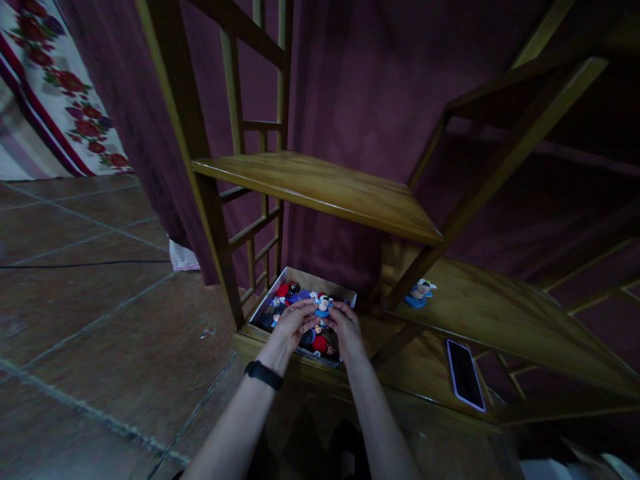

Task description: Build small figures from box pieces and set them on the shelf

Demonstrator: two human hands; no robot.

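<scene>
Between the fingertips of both hands is a small toy figurine point(323, 305) with a blue base and a white body. My left hand point(296, 319) pinches it from the left, and my right hand point(345, 321) grips its right side. Both are held over an open cardboard box point(261, 308) on the lowest shelf. Inside the box lie several figurines point(320, 342) in red, black, blue and purple, partly covered by my hands. A similar blue-and-white figurine point(420, 293) stands on the shelf to the right.
A wooden shelf unit has an upper shelf board point(320, 190) above the box and a right shelf board point(480, 300). A phone point(465, 375) rests on the lower board at right. Slanted posts point(520, 153) rise nearby. Behind hangs a purple curtain point(350, 100); tiled floor point(100, 333) lies left.
</scene>
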